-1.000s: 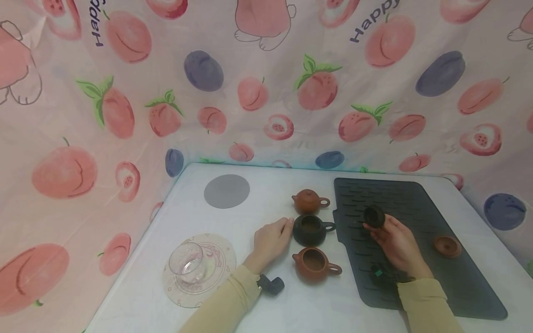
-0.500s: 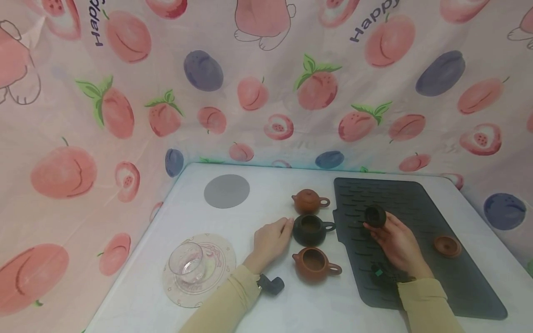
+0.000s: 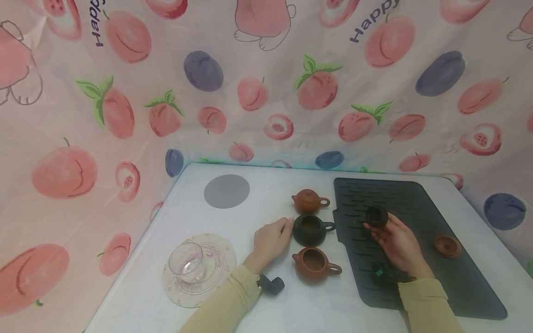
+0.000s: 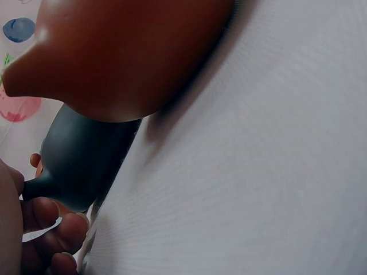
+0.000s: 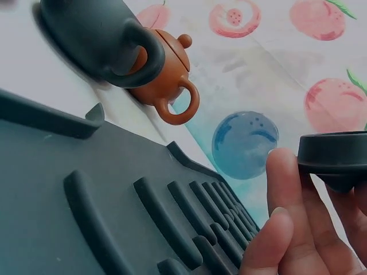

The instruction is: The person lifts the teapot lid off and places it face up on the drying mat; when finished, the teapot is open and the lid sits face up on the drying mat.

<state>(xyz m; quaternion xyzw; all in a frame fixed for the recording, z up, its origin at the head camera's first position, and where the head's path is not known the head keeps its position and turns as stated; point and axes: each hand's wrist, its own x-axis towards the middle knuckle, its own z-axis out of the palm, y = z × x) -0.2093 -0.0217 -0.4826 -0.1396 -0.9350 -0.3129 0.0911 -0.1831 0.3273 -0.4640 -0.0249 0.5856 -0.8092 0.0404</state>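
Observation:
My left hand (image 3: 280, 233) lies on the white table against the spout side of a dark lidless teapot (image 3: 310, 230). In the left wrist view its curled fingers (image 4: 57, 224) close round the spout of the dark teapot (image 4: 86, 160). My right hand (image 3: 376, 227) holds a dark round lid (image 3: 376, 216) by its underside, just above the black ribbed mat (image 3: 416, 203). In the right wrist view the dark lid (image 5: 335, 153) rests on my fingertips (image 5: 287, 189), clear of the mat (image 5: 86, 200).
An open brown teapot (image 3: 314, 262) stands in front of the dark one, and a small lidded brown teapot (image 3: 308, 201) behind it. A brown lid (image 3: 447, 245) lies on the mat. At the left are a grey disc (image 3: 226, 191) and a glass cup (image 3: 186, 264) on a round coaster (image 3: 216, 277).
The dark lid in my right hand has shifted very slightly to the right. My left hand and the teapots have stayed where they were.

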